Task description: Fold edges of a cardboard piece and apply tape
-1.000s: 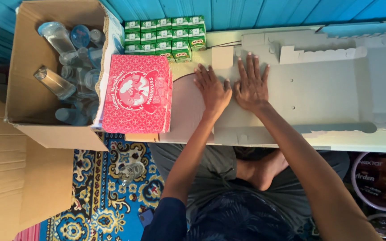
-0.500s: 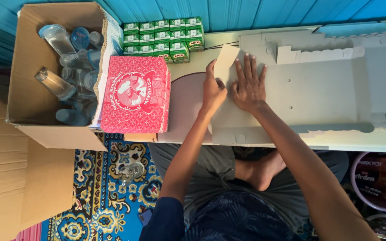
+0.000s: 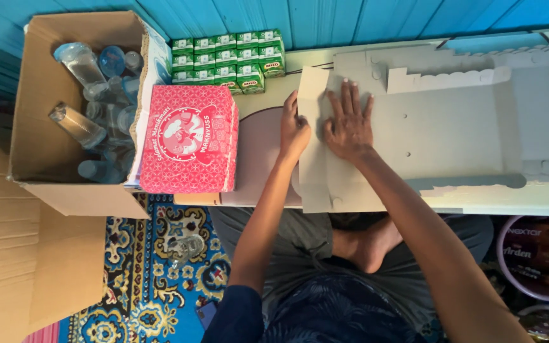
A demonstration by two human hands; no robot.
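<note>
One flat grey cardboard box blank (image 3: 440, 127) lies unfolded on the pale tabletop (image 3: 503, 202), spanning most of its width. The right hand (image 3: 349, 121) rests flat on the blank near its left end, fingers spread and fully extended, pressing down and gripping nothing. The left hand (image 3: 294, 127) is curled at the end flap (image 3: 312, 136), fingertips on the flap's edge; whether it pinches the flap or only pushes against it cannot be told. In judgement, the blank is light and stiff only between its scored lines, so it will bend readily at the creases, slide on the smooth tabletop unless pinned, and tear at the scalloped tabs if forced; the sound hold is at a flap edge close to its fold, with the other palm weighting the main panel. Count: one assembled pink printed box (image 3: 189, 140) standing to the left of the blank; one open brown carton (image 3: 39, 127) holding clear plastic bottles, at least six visible, exact number not determinable; one block of small green drink cartons (image 3: 227, 57), roughly fifteen showing in three rows.
</note>
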